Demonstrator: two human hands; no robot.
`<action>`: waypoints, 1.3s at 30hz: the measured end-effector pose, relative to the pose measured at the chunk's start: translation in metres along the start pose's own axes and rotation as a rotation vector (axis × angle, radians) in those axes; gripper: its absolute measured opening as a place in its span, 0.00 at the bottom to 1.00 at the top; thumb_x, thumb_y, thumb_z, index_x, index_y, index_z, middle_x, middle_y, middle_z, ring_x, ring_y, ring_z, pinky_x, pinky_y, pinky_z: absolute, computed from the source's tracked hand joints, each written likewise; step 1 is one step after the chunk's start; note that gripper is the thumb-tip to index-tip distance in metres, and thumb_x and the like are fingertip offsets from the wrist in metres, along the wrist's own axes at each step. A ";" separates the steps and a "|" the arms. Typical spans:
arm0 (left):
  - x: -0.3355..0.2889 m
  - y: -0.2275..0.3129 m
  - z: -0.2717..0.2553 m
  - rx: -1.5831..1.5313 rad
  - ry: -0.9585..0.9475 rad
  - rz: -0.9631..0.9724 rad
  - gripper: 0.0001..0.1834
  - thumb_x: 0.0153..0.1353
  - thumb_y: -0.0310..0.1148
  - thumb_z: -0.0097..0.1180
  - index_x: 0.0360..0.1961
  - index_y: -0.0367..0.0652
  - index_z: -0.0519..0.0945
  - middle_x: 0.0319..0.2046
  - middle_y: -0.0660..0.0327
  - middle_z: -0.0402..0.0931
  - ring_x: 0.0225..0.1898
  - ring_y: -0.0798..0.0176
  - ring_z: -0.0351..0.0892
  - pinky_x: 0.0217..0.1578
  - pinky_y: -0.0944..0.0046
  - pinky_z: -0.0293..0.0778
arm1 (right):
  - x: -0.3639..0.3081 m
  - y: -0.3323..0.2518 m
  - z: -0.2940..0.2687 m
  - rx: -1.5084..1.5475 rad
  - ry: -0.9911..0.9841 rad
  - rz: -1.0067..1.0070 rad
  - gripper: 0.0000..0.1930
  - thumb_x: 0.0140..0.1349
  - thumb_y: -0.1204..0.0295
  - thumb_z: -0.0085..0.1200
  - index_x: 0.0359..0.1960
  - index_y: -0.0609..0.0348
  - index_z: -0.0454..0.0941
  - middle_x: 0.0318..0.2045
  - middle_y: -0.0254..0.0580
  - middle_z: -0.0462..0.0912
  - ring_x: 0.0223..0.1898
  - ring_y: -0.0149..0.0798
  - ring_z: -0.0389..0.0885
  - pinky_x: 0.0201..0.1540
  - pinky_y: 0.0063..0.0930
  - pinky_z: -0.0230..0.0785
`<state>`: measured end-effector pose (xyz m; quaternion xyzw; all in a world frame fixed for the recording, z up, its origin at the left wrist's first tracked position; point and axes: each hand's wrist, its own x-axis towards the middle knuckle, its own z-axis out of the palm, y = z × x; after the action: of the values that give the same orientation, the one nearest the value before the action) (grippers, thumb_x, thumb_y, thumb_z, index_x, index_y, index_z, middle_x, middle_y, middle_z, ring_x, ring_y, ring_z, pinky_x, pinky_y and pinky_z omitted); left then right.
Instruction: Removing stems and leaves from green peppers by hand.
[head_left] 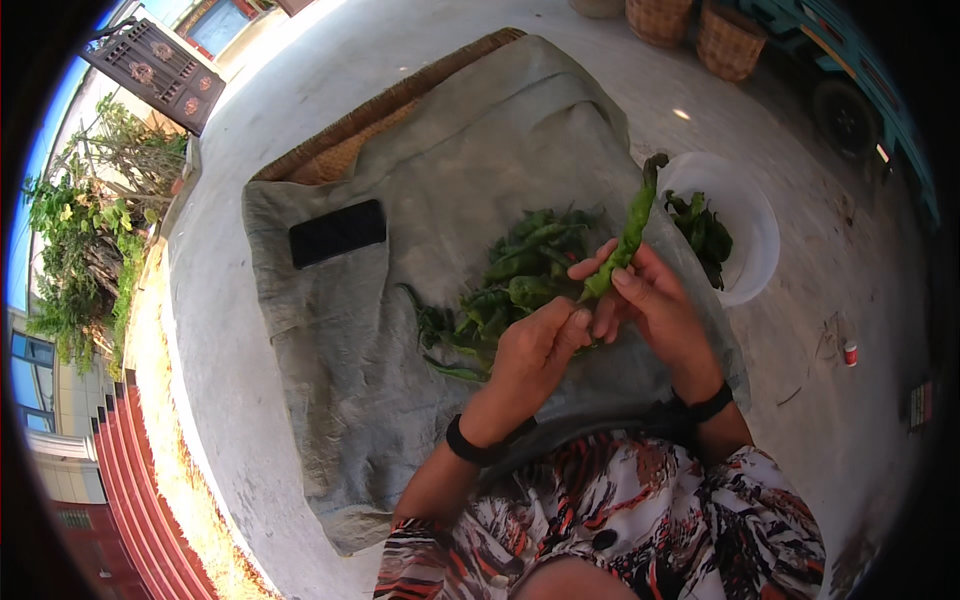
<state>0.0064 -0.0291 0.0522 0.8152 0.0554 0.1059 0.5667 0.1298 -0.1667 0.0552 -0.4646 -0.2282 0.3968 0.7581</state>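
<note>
A grey cloth [450, 160] bears a heap of green peppers [520, 265], a white bucket [755, 240] just beside it. Above, the right hand [665, 310] clasps one long pepper [632, 235] whose lower end the left hand [540, 345] pinches, apparently picking there; the next move calls for a steady hold.

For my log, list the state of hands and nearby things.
Held pepper: tilted, upper end dark
Left hand: pinched at held pepper's lower end
Right hand: closed around held pepper
Cloth: spread, creased
Pepper pile: loose on cloth
Phone: lying flat, dark
White bucket: lidless, partly filled
</note>
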 end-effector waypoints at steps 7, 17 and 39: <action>-0.003 -0.008 0.005 -0.269 0.155 -0.091 0.13 0.70 0.37 0.44 0.36 0.36 0.72 0.24 0.59 0.74 0.26 0.67 0.73 0.29 0.69 0.70 | -0.002 0.013 -0.012 -0.028 -0.117 0.105 0.17 0.67 0.64 0.46 0.54 0.58 0.64 0.44 0.44 0.79 0.28 0.30 0.80 0.27 0.20 0.71; -0.004 -0.017 -0.014 -0.292 0.358 -0.136 0.10 0.67 0.31 0.47 0.44 0.36 0.73 0.31 0.61 0.74 0.30 0.71 0.73 0.33 0.71 0.69 | 0.001 0.007 -0.055 0.128 0.133 -0.028 0.12 0.65 0.63 0.50 0.45 0.56 0.73 0.30 0.33 0.76 0.24 0.26 0.73 0.23 0.17 0.65; -0.004 -0.019 -0.003 0.397 0.335 0.028 0.21 0.50 0.34 0.66 0.45 0.44 0.76 0.37 0.58 0.75 0.28 0.60 0.77 0.27 0.65 0.72 | -0.003 0.021 -0.019 -0.454 -0.105 0.129 0.17 0.65 0.66 0.51 0.53 0.58 0.69 0.30 0.33 0.78 0.26 0.24 0.74 0.30 0.18 0.67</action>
<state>0.0025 -0.0203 0.0354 0.8822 0.1567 0.2344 0.3771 0.1336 -0.1740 0.0275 -0.6152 -0.3207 0.4065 0.5944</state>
